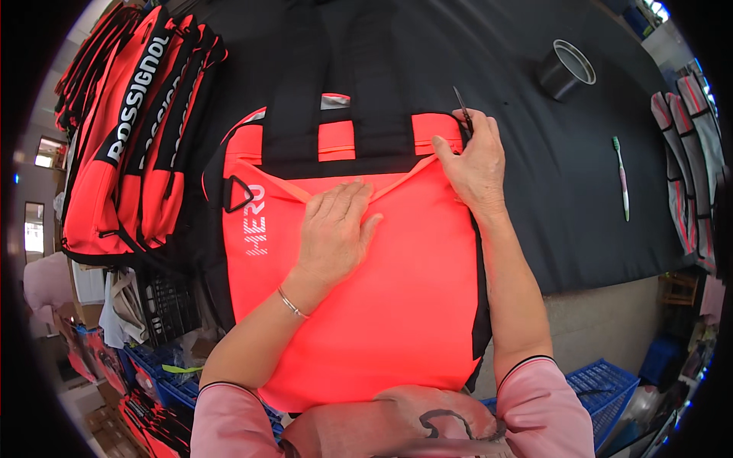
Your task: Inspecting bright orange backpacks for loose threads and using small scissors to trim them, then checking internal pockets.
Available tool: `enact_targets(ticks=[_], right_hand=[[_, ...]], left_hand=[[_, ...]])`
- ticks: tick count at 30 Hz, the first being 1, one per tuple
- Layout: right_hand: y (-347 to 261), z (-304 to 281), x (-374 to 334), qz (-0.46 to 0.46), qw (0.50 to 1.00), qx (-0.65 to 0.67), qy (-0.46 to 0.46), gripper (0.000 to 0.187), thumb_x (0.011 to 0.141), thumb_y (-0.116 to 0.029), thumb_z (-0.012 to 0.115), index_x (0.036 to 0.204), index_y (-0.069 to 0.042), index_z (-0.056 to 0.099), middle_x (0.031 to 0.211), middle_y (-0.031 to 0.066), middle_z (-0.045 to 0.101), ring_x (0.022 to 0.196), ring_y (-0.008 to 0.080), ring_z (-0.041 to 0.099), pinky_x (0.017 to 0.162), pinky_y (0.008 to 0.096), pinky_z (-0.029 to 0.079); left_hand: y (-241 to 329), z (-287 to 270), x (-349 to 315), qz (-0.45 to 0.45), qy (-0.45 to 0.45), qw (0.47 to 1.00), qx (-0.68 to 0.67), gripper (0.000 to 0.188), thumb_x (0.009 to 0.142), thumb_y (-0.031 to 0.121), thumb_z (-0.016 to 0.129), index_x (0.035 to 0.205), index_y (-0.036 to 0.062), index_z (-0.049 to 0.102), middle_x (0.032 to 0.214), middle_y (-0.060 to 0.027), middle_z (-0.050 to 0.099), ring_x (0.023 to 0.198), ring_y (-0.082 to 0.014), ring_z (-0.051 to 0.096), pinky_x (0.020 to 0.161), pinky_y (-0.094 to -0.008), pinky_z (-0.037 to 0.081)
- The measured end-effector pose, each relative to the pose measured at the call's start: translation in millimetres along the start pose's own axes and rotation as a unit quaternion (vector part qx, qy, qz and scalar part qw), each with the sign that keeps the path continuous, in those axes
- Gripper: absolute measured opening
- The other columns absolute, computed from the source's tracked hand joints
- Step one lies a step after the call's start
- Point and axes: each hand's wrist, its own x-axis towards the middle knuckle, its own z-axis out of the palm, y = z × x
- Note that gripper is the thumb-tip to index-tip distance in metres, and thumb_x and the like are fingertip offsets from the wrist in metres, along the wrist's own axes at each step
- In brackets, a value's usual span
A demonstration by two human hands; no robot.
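Red-orange bag (382,305) lies flat on the black table (565,237), btwn both arms, its bottom end reaching the person's front; black straps (376,91) run up from its top end, away from the person. L hand (336,229) lies flat w/ palm down on the bag's upper part, fingers together over the mid. of a loose fabric edge (408,177), thumb apart; not clenched, no grip visible. R hand (475,164) is at the bag's top R corner, holding a thin dark pointed tool (461,103) (poss. small scissors, mostly hidden by the fingers), tip pointing up & away; its thumb is at the R end of that loose edge, can't tell if pinching it. Edge dips in a V toward the L hand. Black triangular ring (238,195) & white lettering (256,221) on the bag's L side. Bracelet (292,304) on L wrist. Stack of red-and-black bags (114,183) upright at far L. On the table to the R: metal cup (566,72) at the back, tilted in view, & toothbrush (622,183) nearer. Grey-and-red bags (687,153) at far R; blue crate (603,393) below, lower R.
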Motion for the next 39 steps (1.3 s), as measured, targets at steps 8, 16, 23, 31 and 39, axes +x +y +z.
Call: enact_targets(ticks=[8,16,23,31,39], right_hand=[[-1.6,2.8,-1.2,0.007,1.0,-0.008,0.003,0.044,0.08,-0.021,0.074,0.117,-0.005,0.057,0.113,0.0084,0.056,0.1,0.0256,0.063,0.084,0.0373,0.052],[1.2,6.2,-2.8,-0.024,0.999,-0.015,0.031,0.044,0.081,-0.021,0.073,0.118,-0.004,0.057,0.114,0.0096,0.056,0.1,0.0274,0.064,0.083,0.0389,0.054],[-0.8,6.4,-5.2,-0.019,0.999,-0.023,0.012,0.052,0.082,-0.027,0.074,0.124,-0.004,0.055,0.115,0.0105,0.054,0.1,0.029,0.064,0.082,0.0396,0.054],[-29.8,-1.1,8.0,-0.303,0.952,-0.049,-0.01,0.048,0.084,-0.02,0.073,0.129,-0.009,0.058,0.1,0.0067,0.057,0.087,0.0237,0.059,0.074,0.0373,0.05],[-39.1,15.6,24.9,-0.419,0.888,-0.097,-0.162,0.019,0.083,-0.021,0.073,0.089,-0.009,0.059,0.083,0.0042,0.056,0.079,0.02,0.057,0.07,0.0348,0.043]], left_hand=[[-12.8,7.8,11.7,0.006,0.073,0.997,-0.035,0.034,0.089,0.017,0.068,0.117,0.0009,0.062,0.106,-0.0141,0.068,0.092,-0.0273,0.066,0.078,-0.0343,0.051],[-17.0,29.6,56.1,-0.134,0.135,0.98,-0.063,0.012,0.083,0.016,0.075,0.079,0.0055,0.07,0.069,-0.0054,0.066,0.057,-0.0201,0.062,0.052,-0.0304,0.047],[-24.6,43.6,53.5,-0.118,0.157,0.978,-0.071,0.012,0.089,0.009,0.066,0.086,0.0029,0.056,0.078,-0.0096,0.064,0.063,-0.027,0.063,0.055,-0.0345,0.048],[-28.3,33.2,40.6,-0.258,0.146,0.929,-0.222,0.015,0.097,0.014,0.059,0.09,0.0012,0.057,0.069,-0.0063,0.06,0.061,-0.0138,0.059,0.058,-0.0283,0.048],[-25.0,34.5,41.3,-0.27,0.177,0.909,-0.264,0.015,0.097,0.015,0.059,0.091,0.0008,0.058,0.067,-0.0046,0.06,0.061,-0.0099,0.059,0.057,-0.0259,0.048]])
